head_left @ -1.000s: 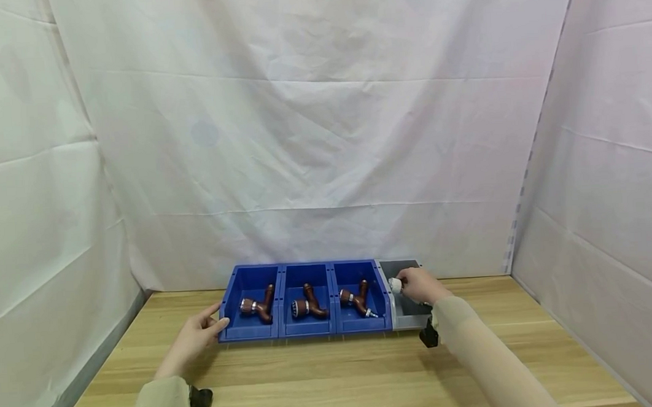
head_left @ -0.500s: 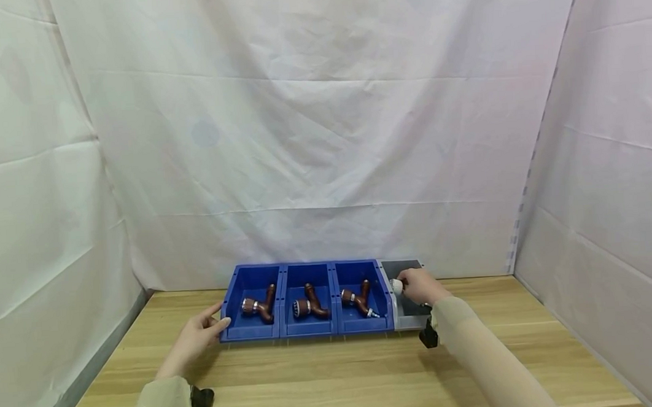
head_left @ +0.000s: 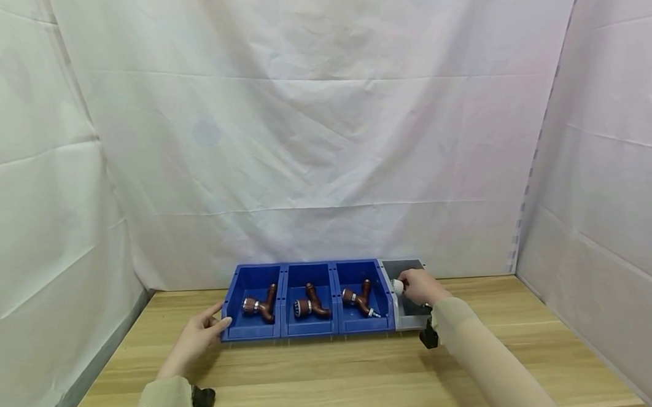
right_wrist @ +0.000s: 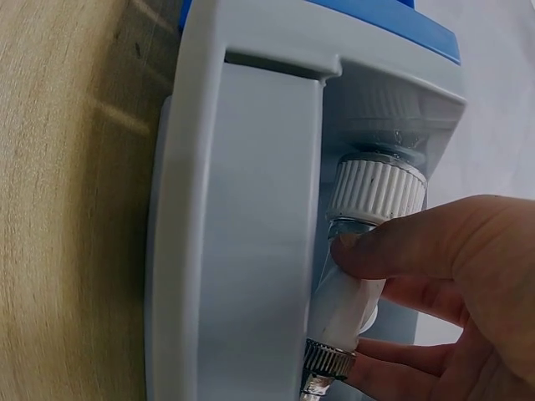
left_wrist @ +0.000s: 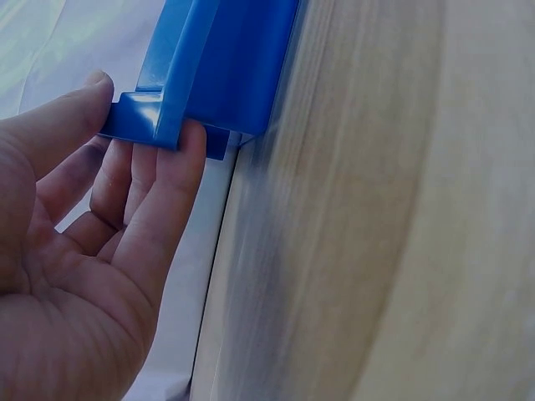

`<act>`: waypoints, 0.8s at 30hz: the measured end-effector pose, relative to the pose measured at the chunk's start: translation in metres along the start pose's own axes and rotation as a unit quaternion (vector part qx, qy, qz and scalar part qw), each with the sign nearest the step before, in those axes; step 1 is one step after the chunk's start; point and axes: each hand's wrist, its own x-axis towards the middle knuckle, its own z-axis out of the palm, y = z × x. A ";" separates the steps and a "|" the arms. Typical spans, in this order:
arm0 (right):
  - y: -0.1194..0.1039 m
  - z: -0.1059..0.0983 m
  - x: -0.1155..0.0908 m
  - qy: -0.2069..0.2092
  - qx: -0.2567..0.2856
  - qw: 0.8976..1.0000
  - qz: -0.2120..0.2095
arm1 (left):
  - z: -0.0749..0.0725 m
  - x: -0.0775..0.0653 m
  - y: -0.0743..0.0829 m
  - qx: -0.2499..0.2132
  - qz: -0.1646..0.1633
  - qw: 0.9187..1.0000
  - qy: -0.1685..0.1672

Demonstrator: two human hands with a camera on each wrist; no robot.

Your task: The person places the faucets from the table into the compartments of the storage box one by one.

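Note:
My left hand (head_left: pixel 197 334) holds the left rim of the leftmost blue bin (left_wrist: pixel 159 117), thumb above and fingers below in the left wrist view. At the right end of the row, my right hand (head_left: pixel 422 286) is inside the grey bin (head_left: pixel 408 322). It pinches a white branched fitting (right_wrist: pixel 376 188) with a ribbed cap and a knurled metal ring. The fitting's lower end runs out of the right wrist view. Each blue bin bears one brown branched fitting: left (head_left: pixel 261 305), middle (head_left: pixel 311 304) and right (head_left: pixel 361 299); the right one has a metal tip.
The bins stand side by side near the back edge of a wooden table (head_left: pixel 335 381). White cloth (head_left: pixel 322 136) hangs behind and on both sides. Dark wrist cameras (head_left: pixel 203 399) sit on both wrists.

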 end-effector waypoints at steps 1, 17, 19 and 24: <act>0.000 0.000 0.000 0.000 -0.001 1.000 -0.001 | 0.000 0.000 0.000 0.002 0.001 1.000 0.000; 0.005 0.005 0.003 0.010 -0.013 1.000 0.001 | 0.001 0.003 0.000 -0.007 -0.001 1.000 0.000; 0.005 0.005 0.004 0.007 -0.014 1.000 0.004 | 0.001 0.003 -0.001 -0.008 -0.002 1.000 -0.002; 0.004 0.006 0.006 0.005 -0.015 1.000 0.004 | 0.000 0.003 -0.002 -0.005 0.001 1.000 -0.001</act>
